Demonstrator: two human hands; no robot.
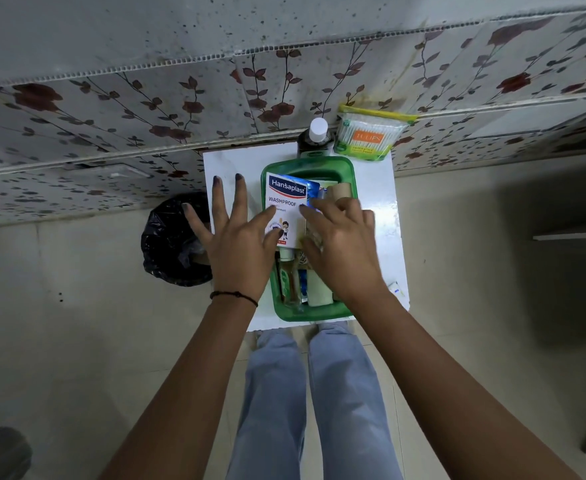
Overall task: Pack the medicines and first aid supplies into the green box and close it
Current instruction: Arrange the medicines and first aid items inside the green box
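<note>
Hansaplast packet (286, 206) lies atop the supplies in the green box (348, 174) on the desk (229, 161). Press it flat with your splayed, empty left hand (238, 237) and loosely curled right hand (343, 244); the bottle (314, 136) and swab pack (367, 136) wait at 12 o'clock.

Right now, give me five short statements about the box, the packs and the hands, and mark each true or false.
1. The Hansaplast pack lies on top of the green box. True.
2. The cotton bud pack is inside the box. False: it stands behind it, by the wall.
3. Both hands touch the Hansaplast pack. True: left hand, right hand.
4. The dark bottle lies on the floor. False: it stands upright behind the box.
5. The box is closed. False: it is open, contents showing.
</note>
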